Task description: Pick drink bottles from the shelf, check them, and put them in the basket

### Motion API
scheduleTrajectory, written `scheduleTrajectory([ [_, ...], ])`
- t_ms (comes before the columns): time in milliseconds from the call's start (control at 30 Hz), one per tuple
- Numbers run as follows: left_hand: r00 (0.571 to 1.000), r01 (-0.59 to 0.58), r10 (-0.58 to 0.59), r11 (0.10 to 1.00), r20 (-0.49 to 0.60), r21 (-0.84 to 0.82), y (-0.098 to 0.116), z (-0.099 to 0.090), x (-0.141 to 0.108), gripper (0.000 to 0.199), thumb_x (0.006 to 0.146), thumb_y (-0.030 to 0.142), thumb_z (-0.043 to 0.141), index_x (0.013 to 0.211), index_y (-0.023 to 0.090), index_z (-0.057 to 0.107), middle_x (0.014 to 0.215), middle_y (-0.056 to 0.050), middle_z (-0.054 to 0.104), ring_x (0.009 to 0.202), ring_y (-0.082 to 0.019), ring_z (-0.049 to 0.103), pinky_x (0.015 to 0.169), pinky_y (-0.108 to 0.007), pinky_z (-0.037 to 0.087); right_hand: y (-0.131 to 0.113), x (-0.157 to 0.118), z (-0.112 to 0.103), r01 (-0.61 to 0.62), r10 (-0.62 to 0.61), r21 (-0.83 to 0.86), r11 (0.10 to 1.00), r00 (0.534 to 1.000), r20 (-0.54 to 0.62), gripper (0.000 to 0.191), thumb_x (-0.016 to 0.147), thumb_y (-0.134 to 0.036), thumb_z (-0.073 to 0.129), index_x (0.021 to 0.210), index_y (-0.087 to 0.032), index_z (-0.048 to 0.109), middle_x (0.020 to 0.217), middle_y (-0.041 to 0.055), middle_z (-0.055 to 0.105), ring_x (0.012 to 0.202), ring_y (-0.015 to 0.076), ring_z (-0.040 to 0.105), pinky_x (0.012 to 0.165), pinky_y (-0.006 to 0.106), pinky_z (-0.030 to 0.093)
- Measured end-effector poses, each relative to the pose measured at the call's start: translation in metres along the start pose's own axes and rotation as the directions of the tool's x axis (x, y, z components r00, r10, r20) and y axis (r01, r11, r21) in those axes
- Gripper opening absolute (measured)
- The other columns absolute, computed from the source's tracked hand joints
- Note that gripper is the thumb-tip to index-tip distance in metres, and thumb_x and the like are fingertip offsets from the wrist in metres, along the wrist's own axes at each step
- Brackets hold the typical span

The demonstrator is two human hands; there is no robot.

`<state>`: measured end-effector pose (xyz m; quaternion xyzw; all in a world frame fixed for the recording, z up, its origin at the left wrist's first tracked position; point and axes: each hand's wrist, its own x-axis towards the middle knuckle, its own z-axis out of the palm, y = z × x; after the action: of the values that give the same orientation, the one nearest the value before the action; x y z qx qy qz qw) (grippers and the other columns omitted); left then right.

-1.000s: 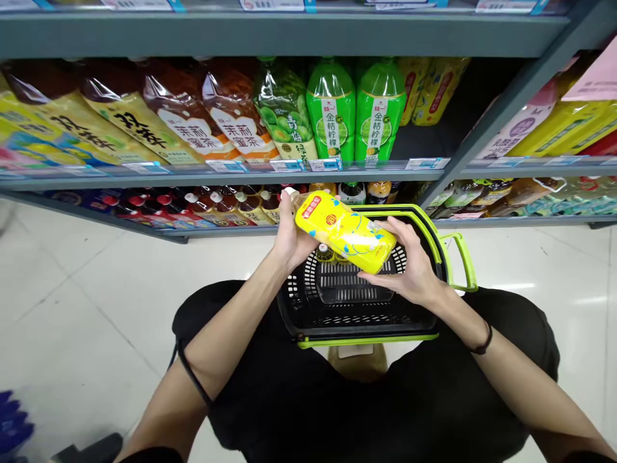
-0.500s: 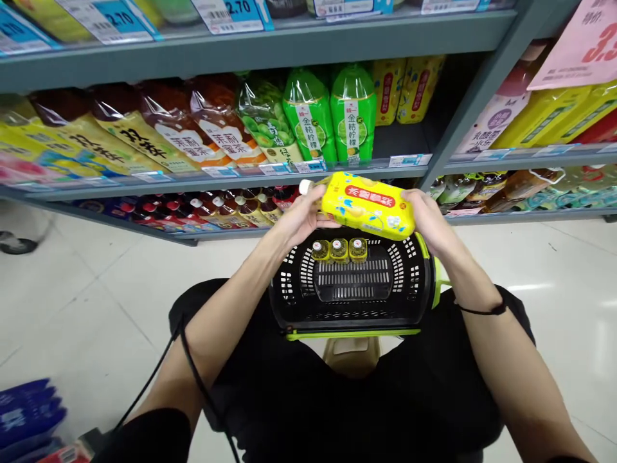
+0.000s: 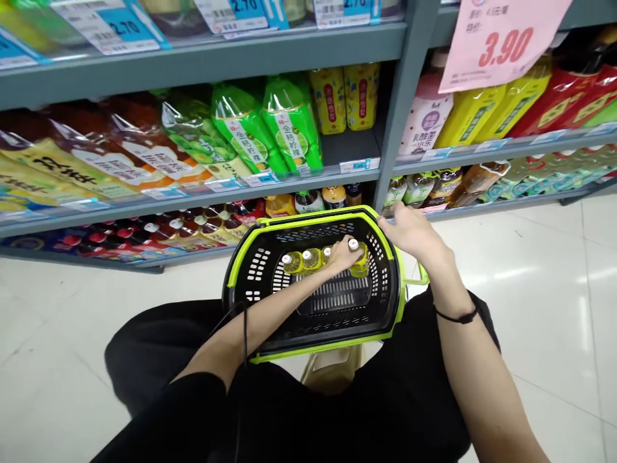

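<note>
A black shopping basket with a lime-green rim (image 3: 241,257) rests on my lap. Several yellow drink bottles with white caps (image 3: 311,258) stand upright in a row along its far wall. My left hand (image 3: 340,254) reaches into the basket and is closed around the rightmost yellow bottle (image 3: 360,258), which stands upright at the end of the row. My right hand (image 3: 409,231) lies over the basket's far right corner, thumb on the rim and fingers hidden behind it. A green basket handle (image 3: 417,280) sticks out on the right.
Grey store shelves (image 3: 241,54) full of drinks stand right in front: green bottles (image 3: 289,125), brown tea bottles (image 3: 144,151), yellow bottles (image 3: 344,96). A pink price sign (image 3: 496,38) hangs at upper right. A grey upright post (image 3: 400,109) divides the shelves. White tiled floor (image 3: 544,257) lies on both sides.
The yellow bottle, held flat in both hands above the basket, has gone down upright into the row. My right hand let go and moved to the rim. The view shifted right.
</note>
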<state>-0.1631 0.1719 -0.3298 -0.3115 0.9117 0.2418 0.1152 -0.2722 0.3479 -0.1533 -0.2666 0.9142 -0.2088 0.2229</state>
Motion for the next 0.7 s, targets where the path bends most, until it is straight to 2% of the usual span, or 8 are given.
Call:
scheduleTrajectory([
  [133,0.999,-0.011,0.005,0.981,0.033,0.192,0.004,0.025,0.023,0.047,0.092,0.048,0.064,0.123,0.013,0.064,0.112,-0.017,0.074,0.114,-0.032,0.069,0.093,-0.036,0.054,-0.002,-0.001,-0.007,-0.031,0.034,-0.075,0.997,0.999,0.037,0.046,0.107,-0.039,0.05,0.134,-0.002,0.058,0.129,0.0283,0.067,0.124,0.0412,0.064,0.101,0.049,0.051],
  [233,0.998,0.01,-0.026,0.952,0.049,0.305,0.001,0.033,0.039,0.045,0.093,0.046,0.065,0.12,0.01,0.068,0.115,-0.021,0.073,0.112,-0.032,0.071,0.094,-0.036,0.054,-0.004,0.0,-0.009,-0.075,0.085,-0.099,0.992,0.991,0.101,0.047,0.108,-0.042,0.048,0.132,-0.005,0.063,0.128,0.0273,0.068,0.121,0.039,0.067,0.099,0.048,0.051],
  [333,0.996,0.031,-0.063,0.917,0.068,0.398,-0.008,0.032,0.054,0.043,0.093,0.045,0.068,0.112,0.007,0.072,0.116,-0.023,0.073,0.113,-0.033,0.071,0.097,-0.039,0.055,-0.004,0.0,-0.01,-0.083,0.1,-0.129,0.988,0.987,0.129,0.048,0.108,-0.044,0.047,0.131,-0.006,0.066,0.128,0.0269,0.069,0.122,0.0372,0.066,0.1,0.045,0.051],
  [467,0.992,0.0,-0.059,0.882,0.111,0.472,-0.019,0.028,0.064,0.044,0.096,0.048,0.069,0.117,0.009,0.071,0.12,-0.016,0.073,0.114,-0.026,0.07,0.101,-0.044,0.056,-0.004,0.0,-0.008,-0.075,0.099,-0.16,0.984,0.984,0.148,0.049,0.108,-0.043,0.047,0.132,-0.005,0.066,0.127,0.0263,0.069,0.123,0.0362,0.066,0.1,0.044,0.051],
  [700,0.992,-0.042,-0.025,0.861,0.124,0.508,-0.011,0.027,0.057,0.038,0.101,0.042,0.064,0.122,0.011,0.068,0.124,-0.013,0.069,0.118,-0.025,0.067,0.106,-0.048,0.054,-0.003,0.0,-0.003,-0.076,0.112,-0.181,0.98,0.974,0.195,0.048,0.108,-0.044,0.045,0.133,-0.008,0.067,0.132,0.0254,0.068,0.126,0.0334,0.065,0.103,0.04,0.049],
])
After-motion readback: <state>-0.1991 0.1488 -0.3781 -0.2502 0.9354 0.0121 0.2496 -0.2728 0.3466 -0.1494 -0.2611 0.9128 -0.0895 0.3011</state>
